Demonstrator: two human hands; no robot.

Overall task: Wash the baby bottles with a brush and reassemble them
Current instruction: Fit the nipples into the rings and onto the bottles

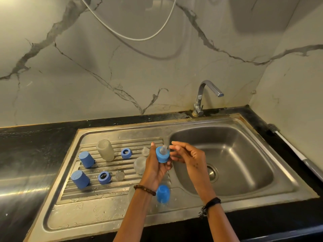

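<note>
Blue plastic sits in the grip: the left hand [153,169] curls round a collar [162,155] with a clear teat [164,148] poking up through it, held above the ridge between drainer and basin [223,163]. The right hand [187,155] hovers just beside it, fingers loosely bent and holding nothing, fingertips close to the teat.

Judging by this, the step in hand is seating the teat in the collar. To do it well, the teat's flange should be pulled up evenly all round until it snaps flush under the rim; a pinch at the teat's base rather than its tip would keep the tip clean, and the left hand should hold the collar level.

Below the left wrist stands a blue cap [162,193], blurred, near the drainer's front edge. On the ribs of the drainer [122,165] lie the other parts: a bottle [105,150] upside down toward the back edge, a second bottle [140,165] just left of the left hand, two caps [86,159] at the left side, two loose collars [126,153], and two loose teats [119,175]. A tap [203,96] stands at the sink's back edge, shut off as far as can be seen.
</note>
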